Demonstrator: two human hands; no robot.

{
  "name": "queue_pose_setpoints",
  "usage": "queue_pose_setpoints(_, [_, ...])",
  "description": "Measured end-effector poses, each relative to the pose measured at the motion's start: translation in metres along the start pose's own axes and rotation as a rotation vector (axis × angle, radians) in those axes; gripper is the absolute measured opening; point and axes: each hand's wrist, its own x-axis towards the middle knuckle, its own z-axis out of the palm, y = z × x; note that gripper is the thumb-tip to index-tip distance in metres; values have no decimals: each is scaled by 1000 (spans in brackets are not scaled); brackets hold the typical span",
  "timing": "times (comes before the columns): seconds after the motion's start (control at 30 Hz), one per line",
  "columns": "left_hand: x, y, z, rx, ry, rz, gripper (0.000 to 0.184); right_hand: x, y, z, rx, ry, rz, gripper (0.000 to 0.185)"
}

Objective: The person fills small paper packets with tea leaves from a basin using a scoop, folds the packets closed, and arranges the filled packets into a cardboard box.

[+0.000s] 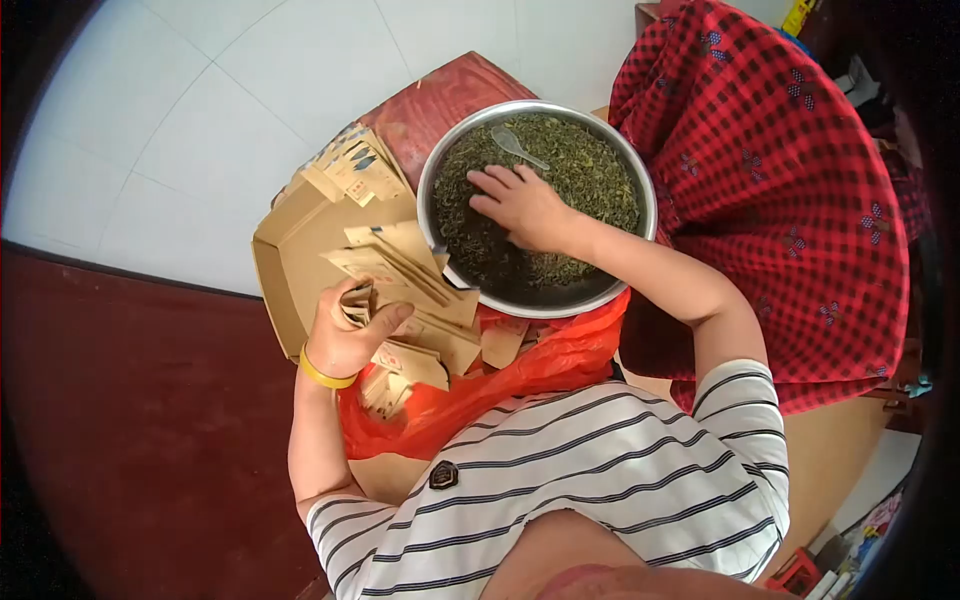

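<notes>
My left hand (345, 328) is closed around a kraft paper packet (357, 301), whose mouth gapes upward. My right hand (528, 208) reaches into a large steel basin (648, 190), its fingers spread on dried green leaves (600, 178). A clear plastic spoon (518, 146) lies on the leaves just beyond those fingers. Between my left hand and the basin, several flat kraft packets (445, 335) lie in an overlapping pile. What is inside the held packet I cannot make out.
Behind my left hand is an open cardboard box (300, 255), with more packets (365, 172) stacked at its far end. A red plastic bag (535, 365) spreads in front of my body. To the right hangs a red checked cloth (770, 200). A reddish wooden surface (405, 110) shows behind the basin.
</notes>
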Motion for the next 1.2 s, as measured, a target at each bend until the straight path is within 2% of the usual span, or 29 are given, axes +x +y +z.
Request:
queue_pose_setpoints(0.03, [5,4,2,-3,3,5,19,4,7,-3,-6,-1,-2,61])
queue_pose_setpoints(0.1, [17,13,9,-132,22,12,22,11,20,-9,210,36,149,59])
queue_pose_setpoints(0.13, [25,10,12,-129,32,26,27,12,28,-8,240,131,159,48])
queue_pose_setpoints(0.17, [34,8,17,-130,34,32,27,14,40,-8,234,133,157,48])
queue_pose_setpoints(0.23, [56,8,33,-204,38,92,28,19,54,-22,573,166,367,34])
queue_pose_setpoints(0.3, [78,11,52,-310,39,115,28,22,67,-23,385,188,559,22])
queue_pose_setpoints(0.37, [99,8,76,-409,32,140,28,23,82,-11,212,4,575,22])
queue_pose_setpoints(0.43, [120,-7,101,-365,214,389,28,26,80,-10,170,-182,570,28])
queue_pose_setpoints(0.47, [124,-13,107,-361,209,397,28,26,83,-1,198,-139,575,30])
queue_pose_setpoints(0.53, [125,-29,116,-118,36,47,35,26,87,1,230,-93,581,32])
queue_pose_setpoints(0.57, [127,-41,119,-112,30,45,35,23,87,-2,309,-42,576,31])
queue_pose_setpoints(0.63, [123,-55,124,179,-206,114,53,14,91,3,434,46,547,30])
queue_pose_setpoints(0.67, [117,-62,125,242,-200,127,65,10,93,5,436,56,579,31])
queue_pose_setpoints(0.7, [116,-62,125,239,-206,120,65,8,93,0,435,65,609,32])
queue_pose_setpoints(0.77, [116,-61,123,219,-254,143,76,5,94,-3,461,61,618,29])
queue_pose_setpoints(0.87, [117,-41,114,176,-248,153,77,3,90,-7,485,57,599,25])
queue_pose_setpoints(0.97, [128,-66,112,156,-209,139,75,2,85,-13,460,87,528,23])
queue_pose_setpoints(1.03, [126,-54,107,166,-221,139,72,1,84,-28,463,2,475,22])
queue_pose_setpoints(1.07, [122,-43,104,195,-314,134,71,-1,83,-37,464,3,474,22])
queue_pose_setpoints(1.13, [115,-37,105,183,-486,155,63,-7,83,-55,491,-197,426,20])
queue_pose_setpoints(1.2, [117,-40,116,183,-529,179,59,-10,88,-55,571,-204,427,21])
